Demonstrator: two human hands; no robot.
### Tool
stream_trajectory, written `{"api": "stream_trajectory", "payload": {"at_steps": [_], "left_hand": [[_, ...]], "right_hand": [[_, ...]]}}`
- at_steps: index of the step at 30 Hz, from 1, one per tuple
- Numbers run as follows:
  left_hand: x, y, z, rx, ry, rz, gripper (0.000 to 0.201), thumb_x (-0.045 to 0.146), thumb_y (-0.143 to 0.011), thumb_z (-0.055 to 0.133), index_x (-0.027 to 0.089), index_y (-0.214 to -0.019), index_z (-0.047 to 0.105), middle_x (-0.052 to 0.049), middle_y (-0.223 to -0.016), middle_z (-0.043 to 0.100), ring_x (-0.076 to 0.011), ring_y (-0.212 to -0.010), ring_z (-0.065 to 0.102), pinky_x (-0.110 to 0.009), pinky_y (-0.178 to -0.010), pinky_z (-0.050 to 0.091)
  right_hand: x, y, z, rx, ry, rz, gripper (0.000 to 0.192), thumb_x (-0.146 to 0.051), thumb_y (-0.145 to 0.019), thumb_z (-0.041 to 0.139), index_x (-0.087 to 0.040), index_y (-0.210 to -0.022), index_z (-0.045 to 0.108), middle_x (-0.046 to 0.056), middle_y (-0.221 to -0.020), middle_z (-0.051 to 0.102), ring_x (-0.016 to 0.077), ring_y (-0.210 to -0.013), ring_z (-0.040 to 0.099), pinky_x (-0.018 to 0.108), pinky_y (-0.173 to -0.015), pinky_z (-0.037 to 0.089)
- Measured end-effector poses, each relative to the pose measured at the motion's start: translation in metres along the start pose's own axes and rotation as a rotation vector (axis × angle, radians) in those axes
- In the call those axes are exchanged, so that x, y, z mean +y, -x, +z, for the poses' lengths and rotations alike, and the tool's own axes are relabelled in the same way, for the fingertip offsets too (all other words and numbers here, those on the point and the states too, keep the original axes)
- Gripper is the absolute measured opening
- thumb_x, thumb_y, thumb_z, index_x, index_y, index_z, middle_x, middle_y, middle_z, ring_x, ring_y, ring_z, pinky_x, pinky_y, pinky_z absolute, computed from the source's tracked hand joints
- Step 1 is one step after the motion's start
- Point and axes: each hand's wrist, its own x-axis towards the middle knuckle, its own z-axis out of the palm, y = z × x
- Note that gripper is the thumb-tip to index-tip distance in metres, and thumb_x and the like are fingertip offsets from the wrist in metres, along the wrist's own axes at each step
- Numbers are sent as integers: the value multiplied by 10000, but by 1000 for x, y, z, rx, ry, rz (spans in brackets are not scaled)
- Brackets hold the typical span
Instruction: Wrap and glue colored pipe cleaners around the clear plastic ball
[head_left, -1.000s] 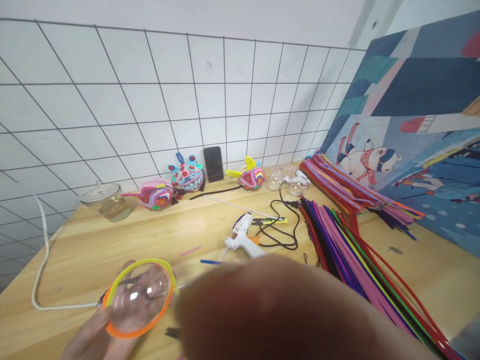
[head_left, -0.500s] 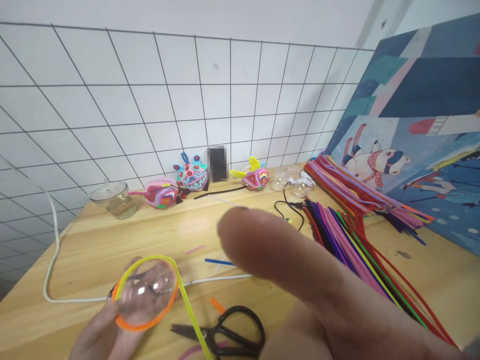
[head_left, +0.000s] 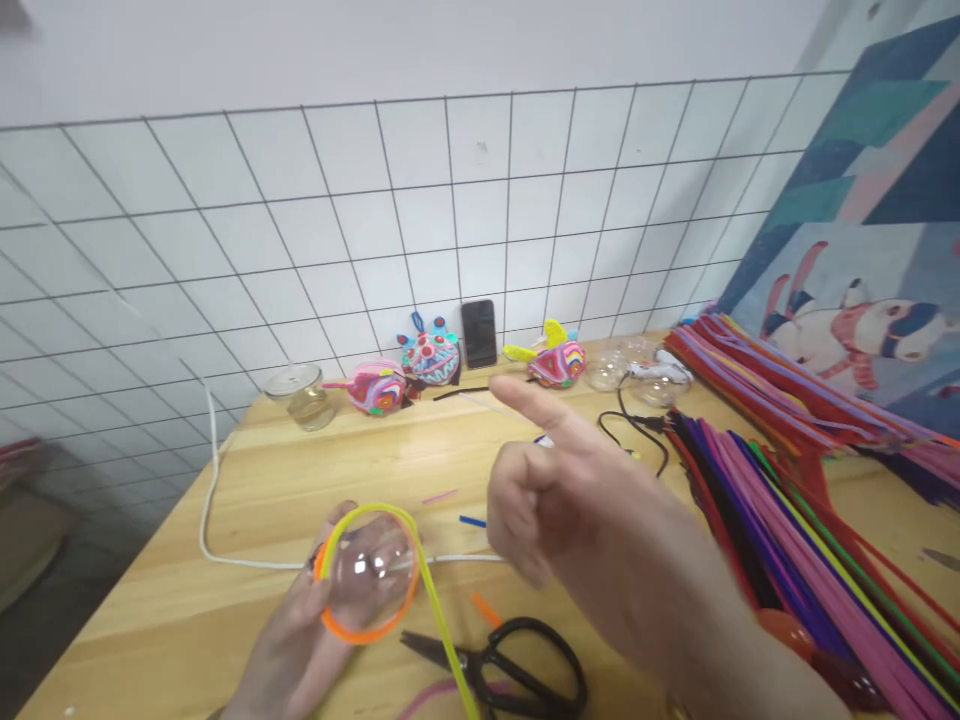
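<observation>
In the head view, the left hand (head_left: 300, 630) cups a clear plastic dome (head_left: 367, 572) from below, fingers wrapped around it; an orange pipe cleaner (head_left: 360, 632) rings the dome's rim and a yellow pipe cleaner (head_left: 427, 590) arches over its top and trails down past it toward the near edge of the wooden table (head_left: 300, 480). The right hand (head_left: 555, 500) is raised above the table just right of the dome, grasping nothing, its index finger stretched out toward the back wall and the other fingers loosely curled. Black scissors (head_left: 517, 665) lie on the table just right of the dome and nearer the viewer, under the right forearm. A white cord (head_left: 217, 520) loops along the table left of and behind the dome. Well right of the dome lies a spread of coloured pipe cleaners (head_left: 795, 510). Far behind the dome, against the tiled wall, stand a glass jar (head_left: 304, 395), three decorated ornaments (head_left: 427, 355) and a black phone (head_left: 479, 333).
</observation>
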Motion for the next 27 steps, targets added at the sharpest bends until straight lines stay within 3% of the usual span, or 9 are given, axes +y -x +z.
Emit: {"api": "stream_trajectory", "payload": {"at_steps": [3, 7, 9, 11, 13, 16, 20, 22, 27], "left_hand": [[11, -13, 14, 50, -37, -20, 533, 338, -663, 827, 331, -1148, 604, -36, -1081, 738, -296, -1020, 684, -443, -904, 530], [12, -11, 28, 2, -108, 9, 568, 321, -607, 866, 323, -1121, 624, -39, -1039, 730, -276, -1013, 679, -375, -872, 535], [11, -10, 31, -2, -137, 40, 586, 316, -583, 879, 313, -1116, 638, -38, -1027, 718, -265, -1004, 673, -341, -844, 538], [12, -10, 34, 8, -168, 52, 629, 303, -564, 890, 315, -1141, 640, -38, -1061, 705, -247, -1000, 666, -310, -835, 532], [12, -10, 36, 16, -189, 58, 663, 303, -545, 901, 311, -1157, 646, -42, -1113, 690, -233, -1015, 654, -288, -855, 518], [13, -10, 38, 4, -217, 87, 628, 327, -533, 905, 284, -1117, 679, -50, -1112, 686, -224, -1017, 641, -265, -864, 501], [12, -11, 37, -59, -257, 98, 553, 315, -571, 888, 288, -1087, 689, -41, -1017, 701, -191, -915, 649, -244, -787, 503], [13, -12, 36, -76, -269, 105, 539, 293, -581, 883, 286, -1084, 690, -39, -1009, 699, -190, -907, 644, -246, -778, 502], [14, -13, 38, -71, -302, 103, 529, 242, -619, 861, 288, -1114, 681, -54, -1098, 675, -242, -1052, 610, -310, -874, 482]], "right_hand": [[24, -20, -5, -72, 297, 69, 421, -221, -866, 591, -266, -1283, 557, -57, -761, 611, 76, -675, 582, 207, -656, 480], [62, -17, -17, -298, 833, 125, 634, -153, -868, 543, -326, -1454, 376, 43, -1146, 637, 146, -799, 645, 327, -795, 512], [70, -14, -17, -385, 894, 160, 693, -149, -864, 537, -315, -1494, 302, 72, -1314, 595, 217, -1088, 616, 381, -949, 463], [72, -12, -13, -448, 895, 179, 682, -166, -877, 517, -299, -1504, 284, 67, -1391, 559, 238, -1255, 519, 390, -1022, 415], [71, -13, -7, -467, 907, 193, 654, -172, -892, 479, -306, -1503, 287, 56, -1341, 609, 230, -1207, 569, 372, -986, 449], [73, -17, -2, -477, 958, 255, 676, -128, -875, 443, -298, -1507, 277, 57, -1119, 725, 200, -896, 706, 310, -799, 534], [86, -21, -7, -508, 1057, 284, 744, -51, -837, 381, -278, -1525, 215, -17, -705, 716, 144, -525, 648, 230, -561, 517], [91, -21, -10, -529, 1102, 221, 773, -39, -819, 386, -291, -1527, 203, -44, -633, 686, 147, -526, 638, 229, -570, 516], [90, -23, -12, -544, 1309, 152, 783, -21, -789, 413, -237, -1523, 245, 38, -814, 750, 191, -706, 681, 272, -668, 525]]}}
